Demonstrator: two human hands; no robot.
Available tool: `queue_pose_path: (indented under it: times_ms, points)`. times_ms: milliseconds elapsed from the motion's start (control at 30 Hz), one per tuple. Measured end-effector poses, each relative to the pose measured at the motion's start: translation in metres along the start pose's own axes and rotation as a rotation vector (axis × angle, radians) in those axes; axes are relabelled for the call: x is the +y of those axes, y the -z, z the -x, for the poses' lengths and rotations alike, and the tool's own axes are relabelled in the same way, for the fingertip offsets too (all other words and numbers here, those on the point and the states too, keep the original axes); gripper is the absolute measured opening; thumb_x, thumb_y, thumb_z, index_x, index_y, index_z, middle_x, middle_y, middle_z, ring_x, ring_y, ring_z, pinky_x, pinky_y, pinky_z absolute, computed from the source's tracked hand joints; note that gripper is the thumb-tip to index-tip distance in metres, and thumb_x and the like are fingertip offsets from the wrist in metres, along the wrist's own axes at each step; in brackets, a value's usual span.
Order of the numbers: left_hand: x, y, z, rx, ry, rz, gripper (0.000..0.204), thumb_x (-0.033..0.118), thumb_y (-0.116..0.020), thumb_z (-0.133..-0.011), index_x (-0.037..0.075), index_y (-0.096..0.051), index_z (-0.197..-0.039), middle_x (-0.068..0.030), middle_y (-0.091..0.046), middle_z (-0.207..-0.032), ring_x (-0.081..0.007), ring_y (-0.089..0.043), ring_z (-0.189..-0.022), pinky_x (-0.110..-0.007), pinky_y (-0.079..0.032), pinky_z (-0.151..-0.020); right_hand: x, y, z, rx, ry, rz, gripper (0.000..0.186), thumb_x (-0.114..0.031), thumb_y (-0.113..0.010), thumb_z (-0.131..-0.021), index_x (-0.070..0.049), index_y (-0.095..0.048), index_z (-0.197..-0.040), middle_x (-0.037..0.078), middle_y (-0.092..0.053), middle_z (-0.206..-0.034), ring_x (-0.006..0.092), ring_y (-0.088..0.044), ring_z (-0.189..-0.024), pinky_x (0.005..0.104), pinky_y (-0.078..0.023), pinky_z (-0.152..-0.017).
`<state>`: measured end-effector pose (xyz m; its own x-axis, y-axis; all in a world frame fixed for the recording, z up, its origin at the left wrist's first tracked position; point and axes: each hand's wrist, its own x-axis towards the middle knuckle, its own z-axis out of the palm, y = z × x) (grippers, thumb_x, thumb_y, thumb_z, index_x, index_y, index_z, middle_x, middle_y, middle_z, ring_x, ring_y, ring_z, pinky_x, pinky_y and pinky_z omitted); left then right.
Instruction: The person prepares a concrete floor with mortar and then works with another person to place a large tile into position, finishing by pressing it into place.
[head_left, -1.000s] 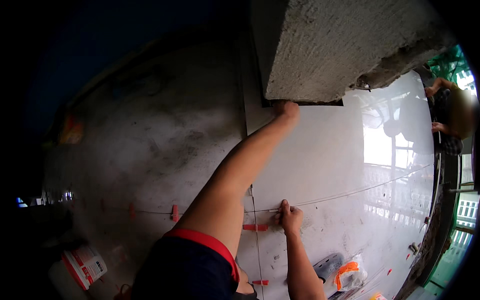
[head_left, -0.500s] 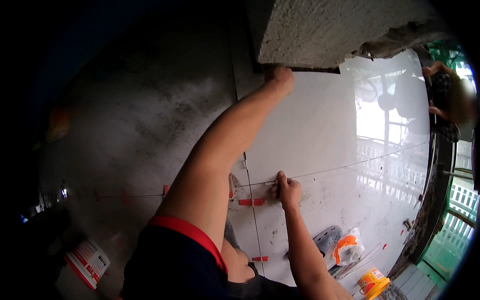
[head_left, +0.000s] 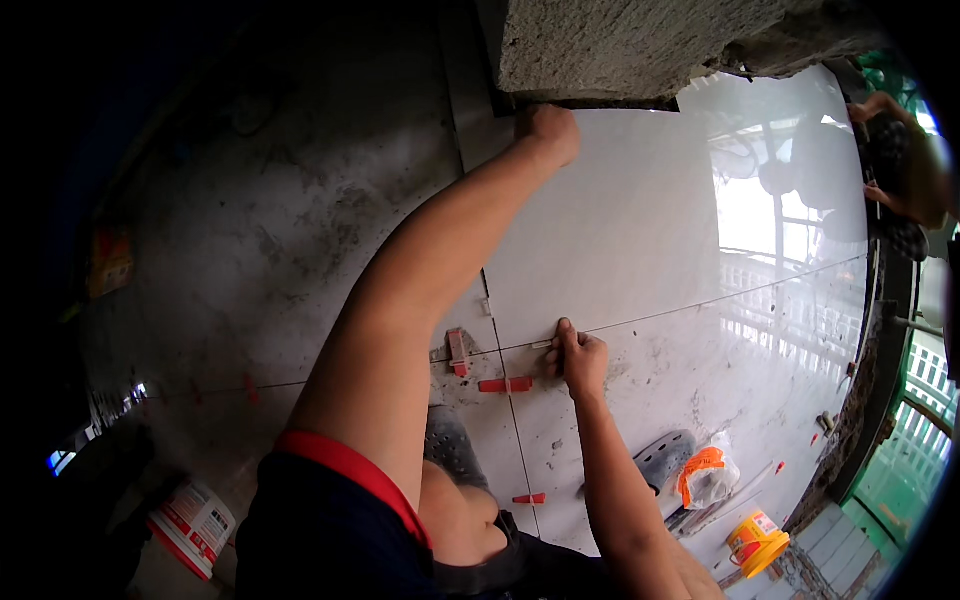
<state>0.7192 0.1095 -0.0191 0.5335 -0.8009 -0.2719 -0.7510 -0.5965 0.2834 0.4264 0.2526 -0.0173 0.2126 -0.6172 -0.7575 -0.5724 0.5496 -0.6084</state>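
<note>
A large pale floor tile [head_left: 620, 220] lies in front of me, its far edge notched round a rough concrete pillar [head_left: 600, 50]. My left hand [head_left: 548, 133] is closed at that far edge, right beside the pillar's base; its fingertips and anything in them are hidden. Over the joint at the tile's near edge, my right hand [head_left: 580, 358] is closed, the thumb stretched along the top and the other fingers curled under. Whatever it grips is too small to make out. A small white clip [head_left: 541, 345] sits in the joint next to those fingers. Nearby lie red wedges [head_left: 505, 385].
At the right edge another person [head_left: 900, 165] crouches with both hands by the tile border. A yellow bucket [head_left: 758, 545], a plastic bag [head_left: 708, 475] and a grey clog [head_left: 665, 458] are at the lower right. A white and red bucket [head_left: 192, 528] lies at lower left.
The view has shifted a little, so a red wedge and my other clog now show beside my left arm. Both hands keep their places on the tile.
</note>
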Motion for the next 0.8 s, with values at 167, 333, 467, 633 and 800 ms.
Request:
queue_pose_path:
  times_ms: [167,333,467,633,800]
  points:
    - [-0.004,-0.009,0.001,-0.004,-0.118,-0.089,0.020,0.014,-0.058,-0.077,0.005,-0.070,-0.090,-0.0154,-0.068,-0.096,-0.0290,-0.065,-0.092,-0.040,-0.052,-0.078,0.001,0.001,0.002,0.007,-0.005,0.034,0.044,-0.039,-0.060,-0.090,-0.001,-0.058,-0.067,0.007,-0.057,-0.053,0.0139,-0.051,-0.039,0.0267,-0.040,-0.038]
    - [-0.004,-0.012,0.008,0.153,0.032,0.050,0.038,0.017,-0.057,-0.077,-0.003,-0.060,-0.110,-0.0180,-0.060,-0.112,-0.0293,-0.053,-0.108,-0.039,-0.042,-0.091,-0.006,-0.002,0.006,0.023,0.047,0.076,0.045,-0.037,-0.059,-0.090,0.000,-0.058,-0.064,0.008,-0.056,-0.051,0.0146,-0.052,-0.039,0.0272,-0.039,-0.036]
    - [-0.009,-0.014,0.018,0.190,0.009,0.100,0.049,0.016,-0.054,-0.079,-0.008,-0.052,-0.121,-0.0219,-0.053,-0.122,-0.0319,-0.048,-0.115,-0.038,-0.036,-0.100,-0.006,-0.003,0.006,0.022,0.004,0.038,0.045,-0.036,-0.059,-0.091,0.000,-0.057,-0.065,0.008,-0.057,-0.052,0.0154,-0.052,-0.038,0.0277,-0.040,-0.036]
    - [-0.018,-0.017,0.032,0.288,-0.043,0.173,0.060,0.010,-0.052,-0.075,-0.010,-0.040,-0.131,-0.0218,-0.043,-0.134,-0.0344,-0.039,-0.125,-0.037,-0.032,-0.107,0.002,-0.002,0.002,-0.010,0.068,0.068,0.045,-0.035,-0.058,-0.092,0.001,-0.057,-0.065,0.009,-0.057,-0.052,0.0163,-0.052,-0.039,0.0283,-0.041,-0.037]
    - [-0.021,-0.013,0.038,0.246,-0.049,0.207,0.061,0.010,-0.052,-0.075,-0.010,-0.041,-0.131,-0.0230,-0.043,-0.134,-0.0338,-0.039,-0.126,-0.037,-0.030,-0.108,0.012,0.000,-0.003,0.013,0.080,0.092,0.046,-0.035,-0.057,-0.092,0.002,-0.058,-0.065,0.009,-0.057,-0.053,0.0157,-0.052,-0.040,0.0280,-0.041,-0.038]
